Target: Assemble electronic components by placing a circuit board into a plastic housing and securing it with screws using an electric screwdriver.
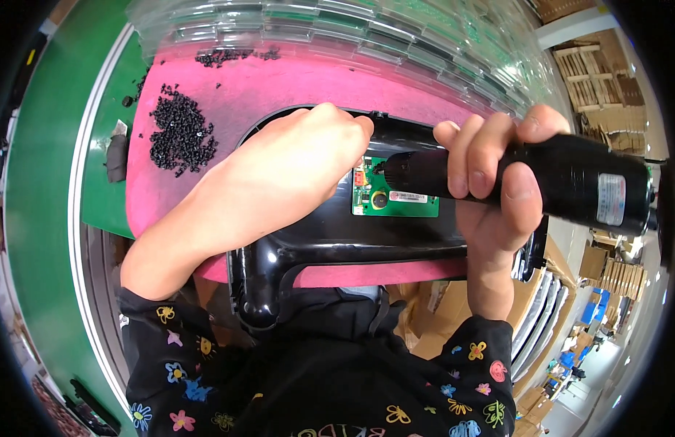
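Observation:
My right hand (490, 167) is wrapped round a black electric screwdriver (570, 178). The tool lies almost level, its narrow end pointing left over a green circuit board (406, 209). That board sits inside a black plastic housing (330, 229) with a raised rim and a rounded leg at the near left. Over the housing, just left of the board, my left hand (308, 153) is closed with its fingers curled down. Its fingertips are hidden, so whatever they pinch does not show. Where the screwdriver's tip meets the board is hard to make out.
A pile of small black screws (178, 131) lies on the pink mat (242, 91), with more screws scattered at its far edge. Clear plastic trays (337, 36) are stacked behind. A dark roll (117, 156) rests on the green tabletop at left. Cardboard (443, 313) stands below right.

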Tool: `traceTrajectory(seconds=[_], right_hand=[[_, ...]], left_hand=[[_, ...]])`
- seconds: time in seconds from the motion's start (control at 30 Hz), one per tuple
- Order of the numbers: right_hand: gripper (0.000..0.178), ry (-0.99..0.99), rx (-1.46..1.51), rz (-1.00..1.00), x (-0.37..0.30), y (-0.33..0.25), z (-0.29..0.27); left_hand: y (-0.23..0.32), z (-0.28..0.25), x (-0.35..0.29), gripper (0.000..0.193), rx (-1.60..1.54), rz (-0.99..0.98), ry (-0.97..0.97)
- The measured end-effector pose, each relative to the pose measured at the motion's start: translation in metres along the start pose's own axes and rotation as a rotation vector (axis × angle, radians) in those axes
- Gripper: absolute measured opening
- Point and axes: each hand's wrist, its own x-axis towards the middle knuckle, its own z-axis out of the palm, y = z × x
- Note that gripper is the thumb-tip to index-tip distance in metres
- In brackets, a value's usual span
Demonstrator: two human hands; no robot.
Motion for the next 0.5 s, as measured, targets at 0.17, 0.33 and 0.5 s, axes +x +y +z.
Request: traceTrajectory(seconds=[0.17, 0.33, 0.5], right_hand=[[0.032, -0.118, -0.012, 0.082, 0.013, 0.006, 0.007], [0.038, -0.157, -0.165, 0.096, 0.023, 0.006, 0.016], [0.037, -0.078, 0.011, 0.056, 0.008, 0.011, 0.006]], left_hand=[[-0.003, 0.0, -0.001, 0.014, 0.0, 0.011, -0.01], [-0.012, 0.006, -0.003, 0.01, 0.068, 0.183, 0.012], [-0.011, 0.007, 0.0, 0.013, -0.052, 0.126, 0.006]])
